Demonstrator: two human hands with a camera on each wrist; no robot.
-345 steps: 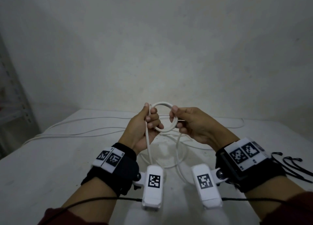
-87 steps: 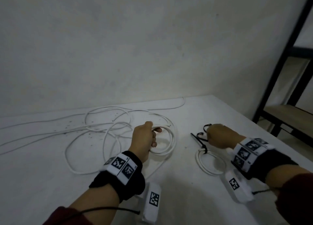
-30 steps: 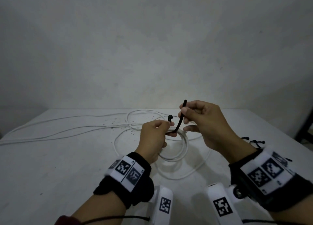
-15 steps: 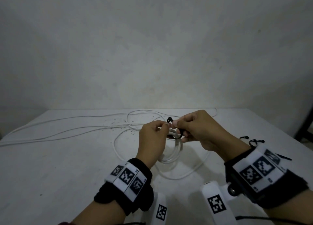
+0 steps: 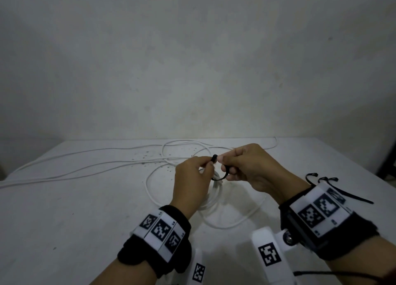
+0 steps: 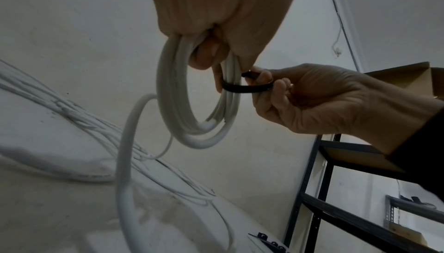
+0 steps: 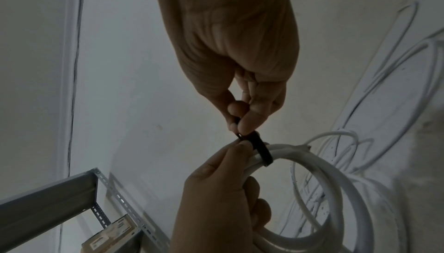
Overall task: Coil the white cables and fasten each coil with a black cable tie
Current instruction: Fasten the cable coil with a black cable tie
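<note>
My left hand (image 5: 208, 164) grips a coil of white cable (image 5: 216, 190) above the table, its thumb against the black cable tie (image 5: 222, 177). The tie is looped round the coil's strands. My right hand (image 5: 223, 159) pinches the tie's tail right at its head, close to the left fingertips. In the left wrist view the coil (image 6: 173, 95) hangs from my fist with the tie (image 6: 245, 88) round one side. The right wrist view shows the tie (image 7: 262, 150) wrapped over the coil (image 7: 336, 181), with the tail between thumb and forefinger.
Loose white cables (image 5: 102, 165) trail across the white table (image 5: 64, 209) to the left and back, one strand running from the coil. Several spare black ties (image 5: 321, 180) lie at the right. Metal shelving (image 6: 336, 181) stands beyond the table's right edge.
A second ago the right hand held the tie's tail up, away from the coil. It has since bent the tail round the strands and brought it to the head, so the hands meet.
</note>
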